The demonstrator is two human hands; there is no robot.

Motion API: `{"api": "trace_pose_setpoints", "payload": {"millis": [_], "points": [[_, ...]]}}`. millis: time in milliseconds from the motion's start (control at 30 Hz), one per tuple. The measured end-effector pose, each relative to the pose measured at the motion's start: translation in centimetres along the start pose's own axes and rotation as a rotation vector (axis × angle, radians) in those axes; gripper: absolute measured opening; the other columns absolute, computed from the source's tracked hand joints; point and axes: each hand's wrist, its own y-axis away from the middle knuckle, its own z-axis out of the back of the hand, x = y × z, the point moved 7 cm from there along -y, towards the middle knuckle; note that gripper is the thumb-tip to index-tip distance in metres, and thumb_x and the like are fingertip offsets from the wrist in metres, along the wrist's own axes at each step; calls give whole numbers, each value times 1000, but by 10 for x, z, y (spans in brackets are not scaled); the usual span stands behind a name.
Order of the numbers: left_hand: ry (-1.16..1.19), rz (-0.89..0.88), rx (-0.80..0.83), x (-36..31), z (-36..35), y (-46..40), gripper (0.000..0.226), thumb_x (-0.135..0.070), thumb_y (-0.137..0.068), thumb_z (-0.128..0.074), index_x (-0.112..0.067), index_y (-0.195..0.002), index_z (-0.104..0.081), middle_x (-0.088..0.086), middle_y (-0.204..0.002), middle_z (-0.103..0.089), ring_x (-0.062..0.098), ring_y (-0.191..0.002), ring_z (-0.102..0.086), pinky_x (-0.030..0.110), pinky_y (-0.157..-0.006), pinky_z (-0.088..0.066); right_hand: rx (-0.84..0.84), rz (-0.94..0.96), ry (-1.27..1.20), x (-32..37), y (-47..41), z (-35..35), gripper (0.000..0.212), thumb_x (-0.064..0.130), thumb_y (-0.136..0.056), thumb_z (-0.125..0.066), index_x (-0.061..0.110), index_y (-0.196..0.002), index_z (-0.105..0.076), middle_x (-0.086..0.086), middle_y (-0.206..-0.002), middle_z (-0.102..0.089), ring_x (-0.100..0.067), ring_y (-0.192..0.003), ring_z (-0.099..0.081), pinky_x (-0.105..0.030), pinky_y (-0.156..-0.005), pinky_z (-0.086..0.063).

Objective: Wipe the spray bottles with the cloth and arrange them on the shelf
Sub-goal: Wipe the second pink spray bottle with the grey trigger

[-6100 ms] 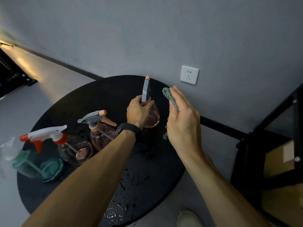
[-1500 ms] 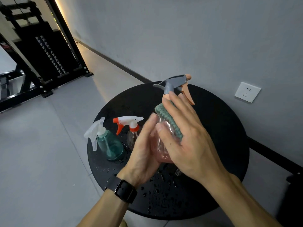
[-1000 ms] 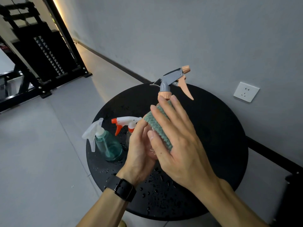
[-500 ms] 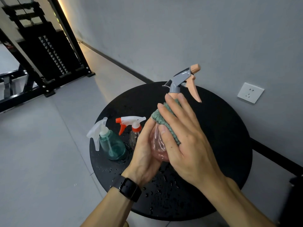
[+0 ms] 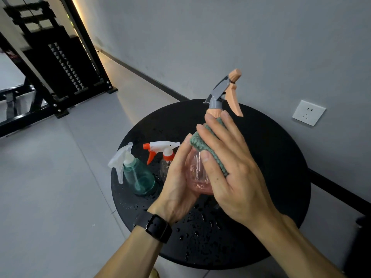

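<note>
While the pink spray bottle (image 5: 197, 173) is lifted clear of the round black tabletop (image 5: 277, 157), the left hand (image 5: 178, 185) cups its bulging body from the side and below, fingers curled round the plastic, which looks meant to steady it so the other hand can rub without the bottle turning or slipping. The right hand (image 5: 230, 169) lies over the bottle's shoulder with its fingers straight and a little spread, pressing the green cloth (image 5: 208, 149) flat against the plastic just under the collar; a flat palm spreads the cloth over more of the curved surface than a pinch would. The grey and peach trigger head (image 5: 224, 93) stands tilted above the fingertips, left bare, so the neck and nozzle probably remain to be wiped. Two more bottles wait upright on the tabletop's left part, a teal bottle (image 5: 138, 177) with a clear trigger and a clear bottle (image 5: 165, 157) with a white and red trigger, just beside each other among scattered water drops. No shelf for arranging can be made out for sure from here.
</note>
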Motion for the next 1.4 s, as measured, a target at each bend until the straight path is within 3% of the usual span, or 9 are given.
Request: {"api": "trace_pose_setpoints", "payload": {"millis": [167, 333, 467, 633, 833, 933, 1067, 1200, 1400], "points": [[-41, 39, 21, 6, -1, 2, 60, -57, -91, -46, -17, -134, -58, 18, -136, -58, 34, -126, -54, 45, -97, -51, 26, -24, 17, -6, -5, 5, 43, 25, -101, -40, 12, -142, -46, 3, -156, -33, -10, -149, -14, -49, -117, -26], [-66, 39, 32, 7, 0, 2, 53, -56, -90, -47, -21, -125, -65, 13, -123, -65, 29, -113, -61, 43, -83, -55, 64, -49, 19, -8, -4, 2, 45, 28, -101, -38, 13, -143, -46, 4, -155, -34, -7, -148, -14, -45, -118, -26], [8, 16, 17, 4, 3, 1, 56, -52, -96, -47, -14, -136, -56, 28, -145, -44, 41, -129, -44, 58, -108, -32, 86, -31, 0, -4, 1, -7, 47, 26, -101, -38, 12, -146, -39, 4, -157, -29, -10, -149, -12, -50, -116, -29], [172, 40, 38, 3, 3, -4, 73, -56, -95, -50, -6, -148, -39, 22, -151, -39, 35, -144, -32, 48, -122, -14, 101, 30, 47, 4, 8, -16, 47, 25, -101, -38, 16, -147, -35, 3, -158, -28, -13, -150, -9, -50, -118, -23], [74, 49, -28, 12, 13, -2, 59, -56, -102, -33, -16, -142, -50, 14, -145, -51, 30, -138, -43, 49, -119, -25, 123, 71, 158, 7, 6, -14, 45, 26, -101, -36, 16, -145, -41, 4, -156, -31, -15, -149, -13, -48, -120, -15], [-8, 40, -23, 13, 9, 2, 54, -57, -98, -33, -24, -127, -65, 8, -130, -65, 23, -121, -61, 40, -100, -51, 119, 43, 175, 5, 2, -8, 45, 27, -101, -36, 15, -143, -44, 4, -155, -33, -13, -149, -12, -48, -120, -14], [-65, 46, -9, 17, 3, 4, 48, -51, -97, -35, -26, -111, -74, 6, -116, -71, 21, -107, -68, 37, -82, -57, 135, -17, 167, -4, -3, -1, 46, 31, -102, -32, 16, -144, -43, 8, -155, -32, -7, -149, -10, -43, -121, -14], [-38, 42, 12, 18, 1, 4, 53, -52, -99, -37, -18, -134, -59, 13, -133, -62, 28, -121, -59, 46, -99, -47, 121, -59, 202, -11, 1, -4, 47, 33, -102, -31, 16, -145, -41, 7, -156, -30, -6, -149, -8, -40, -121, -16], [52, -29, -53, 15, 6, -2, 55, -48, -100, -40, -11, -139, -53, 21, -147, -46, 30, -139, -39, 48, -121, -19, 124, -2, 228, -1, 11, -18, 47, 28, -102, -33, 14, -147, -36, 3, -158, -28, -15, -150, -9, -47, -120, -18]]}}
